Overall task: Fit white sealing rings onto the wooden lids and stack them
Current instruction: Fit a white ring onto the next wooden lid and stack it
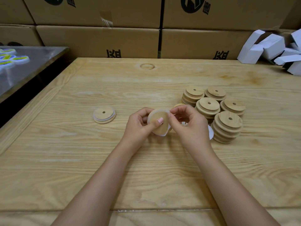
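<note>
Wooden lid [160, 124] over mid-worktop [97, 160], gripped by left hand [140, 126], thumb on face. Right hand [190, 123] pinches white sealing ring [162, 135] at lid's 1 o'clock edge, seemingly half seated. Ringed lid [104, 115] at 9 o'clock; lid stacks [228, 126] at 3 o'clock. Cardboard boxes [97, 39] at 12 o'clock.

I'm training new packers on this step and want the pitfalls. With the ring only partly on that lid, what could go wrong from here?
1. The white ring bulges loose at the lower edge of the held lid. If the right hand lets go of its pinch, the ring may spring off or seat twisted.
2. The nearest stack stands close beside the right wrist, so a nudge might topple it.
</note>
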